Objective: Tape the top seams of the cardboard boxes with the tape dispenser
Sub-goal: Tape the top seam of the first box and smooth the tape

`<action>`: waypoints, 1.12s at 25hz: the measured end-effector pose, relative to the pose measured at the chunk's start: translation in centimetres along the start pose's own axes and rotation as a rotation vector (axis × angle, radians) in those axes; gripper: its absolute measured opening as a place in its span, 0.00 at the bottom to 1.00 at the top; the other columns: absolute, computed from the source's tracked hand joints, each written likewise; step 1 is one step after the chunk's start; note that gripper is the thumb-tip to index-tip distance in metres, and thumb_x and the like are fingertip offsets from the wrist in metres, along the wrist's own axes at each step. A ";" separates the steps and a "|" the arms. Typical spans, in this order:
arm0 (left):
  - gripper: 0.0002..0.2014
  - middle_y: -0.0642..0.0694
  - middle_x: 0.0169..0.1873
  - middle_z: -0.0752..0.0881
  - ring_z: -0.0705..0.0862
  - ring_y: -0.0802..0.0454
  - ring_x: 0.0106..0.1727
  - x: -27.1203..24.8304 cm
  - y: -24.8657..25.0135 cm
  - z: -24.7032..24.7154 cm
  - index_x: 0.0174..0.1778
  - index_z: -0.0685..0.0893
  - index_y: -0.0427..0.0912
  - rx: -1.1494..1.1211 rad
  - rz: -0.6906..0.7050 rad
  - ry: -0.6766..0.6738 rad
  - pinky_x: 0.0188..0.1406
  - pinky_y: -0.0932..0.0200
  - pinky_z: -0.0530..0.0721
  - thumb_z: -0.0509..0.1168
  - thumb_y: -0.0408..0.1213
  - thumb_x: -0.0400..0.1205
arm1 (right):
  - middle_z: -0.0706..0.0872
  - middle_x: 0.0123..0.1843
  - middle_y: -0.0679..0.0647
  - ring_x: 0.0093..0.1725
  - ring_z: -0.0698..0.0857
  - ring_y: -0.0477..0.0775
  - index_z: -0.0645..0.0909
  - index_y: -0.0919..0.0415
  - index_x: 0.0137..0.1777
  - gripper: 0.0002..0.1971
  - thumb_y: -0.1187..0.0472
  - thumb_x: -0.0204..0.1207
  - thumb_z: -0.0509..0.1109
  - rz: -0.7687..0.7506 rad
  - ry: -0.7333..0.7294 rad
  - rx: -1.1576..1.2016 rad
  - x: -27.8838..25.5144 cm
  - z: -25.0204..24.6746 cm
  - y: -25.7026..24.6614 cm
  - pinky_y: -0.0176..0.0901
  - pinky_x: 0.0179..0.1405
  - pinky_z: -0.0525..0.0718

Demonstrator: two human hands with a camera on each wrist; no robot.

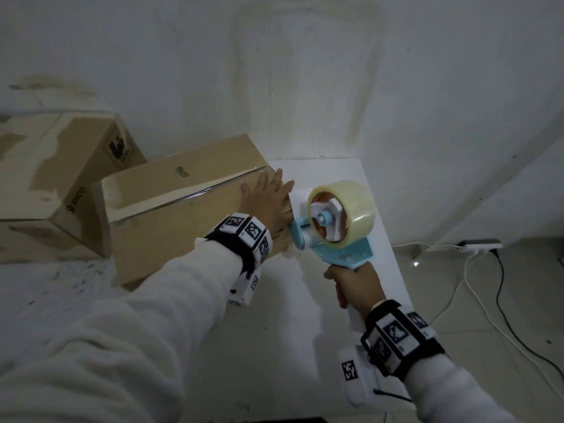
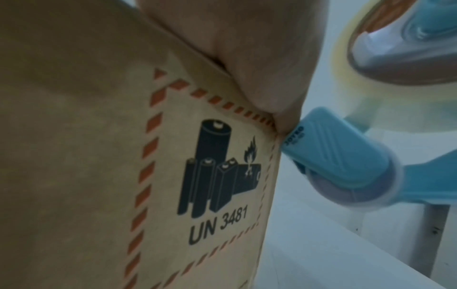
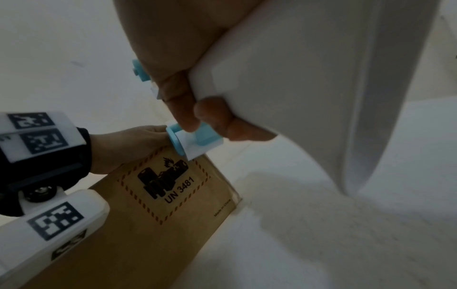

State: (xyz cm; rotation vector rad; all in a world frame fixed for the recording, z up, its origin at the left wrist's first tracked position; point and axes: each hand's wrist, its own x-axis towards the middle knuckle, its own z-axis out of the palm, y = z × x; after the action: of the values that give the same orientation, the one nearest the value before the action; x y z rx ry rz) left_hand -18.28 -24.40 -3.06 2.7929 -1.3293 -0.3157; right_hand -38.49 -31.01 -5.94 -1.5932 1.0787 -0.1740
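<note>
A brown cardboard box [image 1: 183, 209] lies on a white table [image 1: 335, 300], with a strip of clear tape along its top seam. My left hand [image 1: 267, 193] lies flat on the box's right end with straight fingers, the palm [image 2: 247, 58] pressed on the upper edge. My right hand [image 1: 355, 285] grips the white handle [image 3: 296, 88] of a blue and white tape dispenser [image 1: 332, 224] carrying a roll of clear tape. The dispenser's blue front end [image 2: 333, 152] touches the box's right corner beside a battery label [image 3: 165, 181].
A second, larger cardboard box [image 1: 58, 184] stands at the left, behind the first. A white wall [image 1: 305, 71] rises right behind the table. On the floor to the right lie a power strip [image 1: 479, 247] and cables [image 1: 503, 300].
</note>
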 end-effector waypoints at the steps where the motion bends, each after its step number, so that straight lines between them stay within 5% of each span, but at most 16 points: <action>1: 0.38 0.48 0.84 0.44 0.43 0.43 0.84 0.0 0.1 0.0 0.83 0.47 0.50 -0.002 -0.005 0.004 0.78 0.29 0.50 0.58 0.54 0.82 | 0.74 0.14 0.60 0.17 0.73 0.58 0.72 0.60 0.12 0.19 0.64 0.62 0.72 0.003 0.000 0.016 0.3 0.2 0.2 0.47 0.31 0.73; 6: 0.46 0.42 0.84 0.47 0.46 0.46 0.84 0.1 0.3 -0.3 0.82 0.44 0.35 -0.037 -0.084 0.000 0.81 0.36 0.53 0.65 0.50 0.79 | 0.72 0.15 0.61 0.18 0.71 0.57 0.72 0.60 0.10 0.19 0.65 0.60 0.71 0.041 -0.008 0.056 1.0 0.6 0.8 0.49 0.32 0.72; 21: 0.46 0.43 0.84 0.50 0.48 0.47 0.84 -0.2 0.1 -0.1 0.82 0.48 0.36 -0.037 -0.060 0.030 0.80 0.37 0.53 0.58 0.62 0.78 | 0.64 0.14 0.54 0.12 0.61 0.52 0.67 0.62 0.22 0.13 0.73 0.63 0.65 0.295 0.009 0.342 0.0 1.2 2.0 0.36 0.17 0.60; 28: 0.48 0.41 0.83 0.50 0.48 0.45 0.84 0.2 0.4 0.4 0.82 0.48 0.36 0.003 -0.064 0.070 0.81 0.42 0.55 0.59 0.64 0.77 | 0.73 0.12 0.54 0.16 0.72 0.54 0.73 0.65 0.19 0.16 0.68 0.65 0.71 0.080 0.058 0.012 0.9 -0.8 2.9 0.39 0.25 0.73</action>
State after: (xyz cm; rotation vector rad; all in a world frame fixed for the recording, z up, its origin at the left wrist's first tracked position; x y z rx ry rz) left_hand -18.56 -24.83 -3.48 2.8255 -1.2291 -0.2156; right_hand -40.02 -32.00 -8.46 -1.5393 1.1821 -0.1733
